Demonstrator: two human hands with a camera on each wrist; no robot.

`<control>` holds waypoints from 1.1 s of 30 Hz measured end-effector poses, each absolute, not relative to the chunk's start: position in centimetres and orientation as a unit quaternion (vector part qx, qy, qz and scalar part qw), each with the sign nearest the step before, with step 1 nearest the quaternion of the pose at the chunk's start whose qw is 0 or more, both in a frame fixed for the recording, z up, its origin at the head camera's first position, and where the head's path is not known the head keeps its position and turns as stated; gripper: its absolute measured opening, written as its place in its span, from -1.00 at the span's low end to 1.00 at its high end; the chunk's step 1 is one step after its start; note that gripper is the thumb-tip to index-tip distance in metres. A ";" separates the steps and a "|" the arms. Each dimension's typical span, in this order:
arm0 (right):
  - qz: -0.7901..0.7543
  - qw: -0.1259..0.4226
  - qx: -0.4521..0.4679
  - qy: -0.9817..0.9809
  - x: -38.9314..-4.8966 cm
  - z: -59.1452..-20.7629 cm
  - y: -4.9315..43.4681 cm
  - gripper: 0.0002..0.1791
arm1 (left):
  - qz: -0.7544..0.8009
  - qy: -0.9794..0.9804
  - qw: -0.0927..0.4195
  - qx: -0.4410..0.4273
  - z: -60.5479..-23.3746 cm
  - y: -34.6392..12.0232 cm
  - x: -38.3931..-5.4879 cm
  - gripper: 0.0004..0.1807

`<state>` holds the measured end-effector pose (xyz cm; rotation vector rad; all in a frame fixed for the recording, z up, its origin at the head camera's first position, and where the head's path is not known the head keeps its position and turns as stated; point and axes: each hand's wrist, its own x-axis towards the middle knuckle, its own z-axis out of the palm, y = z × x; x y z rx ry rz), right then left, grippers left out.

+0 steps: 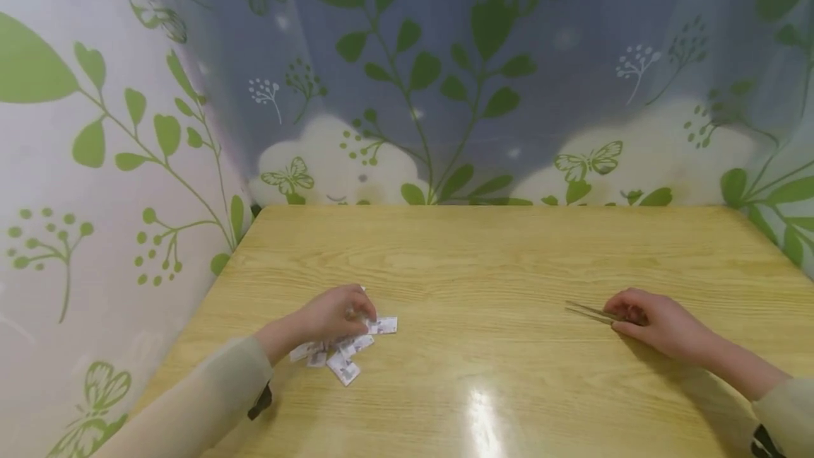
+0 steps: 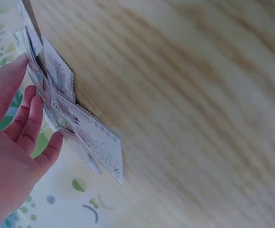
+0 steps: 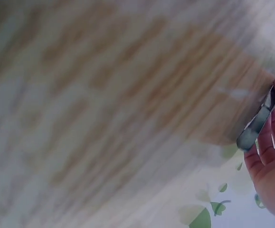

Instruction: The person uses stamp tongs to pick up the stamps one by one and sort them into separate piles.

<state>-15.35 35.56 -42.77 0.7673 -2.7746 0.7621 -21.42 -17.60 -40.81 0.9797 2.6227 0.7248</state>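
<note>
A loose pile of small pale stamps (image 1: 344,369) with toothed edges lies on the wooden table, left of the middle. Over it is my left hand (image 1: 333,313), which covers part of the pile in the head view. In the left wrist view, the thumb and bent fingers of that hand touch the near edge of the overlapping stamps (image 2: 97,135); no single stamp is seen pinched. Far to the right, my right hand (image 1: 661,320) holds a pair of metal tweezers (image 1: 588,311), their two thin tips apart and pointing left. The right wrist view shows the tweezers' (image 3: 257,127) broad end between the fingers.
The wooden table (image 1: 470,253) has a light glare near its front. Leaf-and-butterfly patterned cloth (image 1: 432,76) hangs behind the table and along its left side. A wide stretch of tabletop separates the two hands.
</note>
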 end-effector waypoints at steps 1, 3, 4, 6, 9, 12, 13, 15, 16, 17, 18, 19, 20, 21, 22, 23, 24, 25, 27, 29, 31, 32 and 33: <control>0.252 0.080 0.254 -0.930 -15.3 -42.7 35.5 -0.72 | 0.248 0.900 0.123 0.337 -40.9 -17.6 -21.4 -0.87; 0.252 0.073 0.250 -0.932 -15.3 -42.7 35.5 -0.74 | 0.247 0.899 0.119 0.341 -40.9 -17.6 -21.4 -0.87; 0.252 0.072 0.250 -0.932 -15.3 -42.6 35.5 -0.74 | 0.246 0.898 0.116 0.345 -40.9 -17.6 -21.4 -0.87; 0.253 0.075 0.256 -0.930 -15.3 -42.5 35.4 -0.73 | 0.245 0.897 0.116 0.348 -40.9 -17.6 -21.3 -0.87; 0.267 0.077 0.268 -0.923 -15.4 -42.2 35.2 -0.70 | 0.243 0.899 0.121 0.345 -40.8 -17.7 -21.1 -0.88; 0.289 0.075 0.273 -0.914 -15.4 -41.6 34.6 -0.68 | 0.241 0.899 0.122 0.344 -40.7 -17.7 -20.9 -0.88; 0.296 0.071 0.272 -0.913 -15.4 -41.3 34.4 -0.68 | 0.241 0.899 0.122 0.345 -40.7 -17.7 -20.9 -0.88; 0.308 0.060 0.263 -0.912 -15.5 -40.6 33.8 -0.71 | 0.242 0.897 0.118 0.349 -40.7 -17.6 -21.0 -0.88; 0.310 0.057 0.258 -0.913 -15.5 -40.2 33.4 -0.73 | 0.243 0.897 0.117 0.351 -40.7 -17.6 -21.0 -0.88; 0.310 0.053 0.252 -0.915 -15.6 -39.9 33.0 -0.75 | 0.242 0.896 0.117 0.352 -40.7 -17.6 -21.0 -0.88; 0.312 0.048 0.248 -0.916 -15.7 -39.5 32.6 -0.77 | 0.242 0.896 0.117 0.353 -40.7 -17.6 -21.0 -0.88; 0.317 0.041 0.247 -0.915 -15.8 -39.2 32.1 -0.79 | 0.242 0.896 0.117 0.352 -40.7 -17.6 -21.0 -0.88; 0.324 0.031 0.244 -0.914 -15.9 -38.9 31.5 -0.81 | 0.242 0.897 0.117 0.351 -40.8 -17.6 -21.1 -0.88; 0.330 0.022 0.242 -0.912 -16.0 -38.7 31.0 -0.82 | 0.243 0.897 0.118 0.350 -40.8 -17.6 -21.1 -0.88; 0.341 0.011 0.241 -0.909 -16.1 -38.5 30.5 -0.83 | 0.243 0.897 0.118 0.350 -40.8 -17.6 -21.1 -0.88; 0.351 -0.002 0.240 -0.905 -16.3 -38.3 30.0 -0.83 | 0.242 0.897 0.117 0.349 -40.7 -17.6 -21.1 -0.88; 0.360 -0.013 0.239 -0.901 -16.4 -38.1 29.5 -0.82 | 0.243 0.897 0.117 0.349 -40.7 -17.7 -21.1 -0.88; 0.367 -0.022 0.239 -0.898 -16.6 -38.0 29.0 -0.82 | 0.243 0.897 0.117 0.350 -40.7 -17.7 -21.1 -0.88; 0.368 -0.033 0.239 -0.898 -17.0 -37.9 28.1 -0.80 | 0.242 0.897 0.115 0.350 -40.7 -17.7 -21.1 -0.88; 0.362 -0.033 0.245 -0.899 -17.4 -37.9 27.1 -0.79 | 0.241 0.897 0.115 0.351 -40.7 -17.6 -21.1 -0.88; 0.353 -0.030 0.251 -0.901 -17.9 -38.0 26.2 -0.78 | 0.239 0.898 0.117 0.349 -40.6 -17.5 -21.2 -0.88; 0.349 -0.031 0.253 -0.902 -18.1 -38.0 25.7 -0.78 | 0.238 0.899 0.117 0.349 -40.6 -17.5 -21.2 -0.88; 0.344 -0.029 0.256 -0.903 -18.4 -38.0 25.3 -0.77 | 0.236 0.898 0.116 0.351 -40.5 -17.4 -21.2 -0.88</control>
